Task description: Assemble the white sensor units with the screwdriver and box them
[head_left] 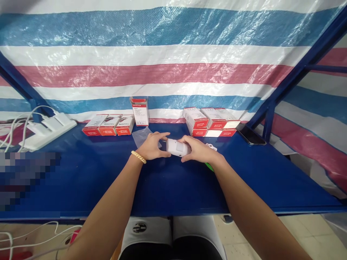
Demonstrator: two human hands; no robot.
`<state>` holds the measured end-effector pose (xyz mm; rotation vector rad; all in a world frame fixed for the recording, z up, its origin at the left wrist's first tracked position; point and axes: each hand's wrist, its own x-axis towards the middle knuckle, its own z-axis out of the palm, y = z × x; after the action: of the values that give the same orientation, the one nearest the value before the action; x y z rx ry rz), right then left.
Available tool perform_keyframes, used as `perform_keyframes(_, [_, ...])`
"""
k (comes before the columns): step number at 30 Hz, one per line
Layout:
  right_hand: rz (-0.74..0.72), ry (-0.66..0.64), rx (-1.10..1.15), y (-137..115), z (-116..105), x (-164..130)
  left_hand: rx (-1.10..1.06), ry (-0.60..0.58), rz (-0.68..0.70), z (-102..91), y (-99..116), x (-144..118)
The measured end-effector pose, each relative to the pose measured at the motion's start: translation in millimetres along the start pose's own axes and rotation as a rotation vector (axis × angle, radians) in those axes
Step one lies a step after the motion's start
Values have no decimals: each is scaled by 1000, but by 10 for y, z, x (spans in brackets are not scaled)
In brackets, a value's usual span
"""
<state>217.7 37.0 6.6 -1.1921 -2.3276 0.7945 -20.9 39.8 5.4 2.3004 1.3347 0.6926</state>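
I hold the white device (177,147) over the table (81,173) between both hands: left hand (152,146) grips one end, right hand (199,150) the other, probably to steady it. Boxes (108,125) stand beyond my fingertips.

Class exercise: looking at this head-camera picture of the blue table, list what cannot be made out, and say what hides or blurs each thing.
Head view:
- White device: both ends covered by the left hand and right hand.
- Green object: mostly hidden behind the right wrist.
- Print on the red-and-white boxes: too small to read.
- Table's left end: pixelated.
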Motion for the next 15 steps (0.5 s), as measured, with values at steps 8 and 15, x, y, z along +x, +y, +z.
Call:
perform_keyframes(8, [7, -43, -63, 37, 77, 13, 93, -90, 26, 5, -10, -8])
perform_keyframes(15, [-80, -25, -90, 31, 126, 38, 157, -186, 69, 124, 31, 6])
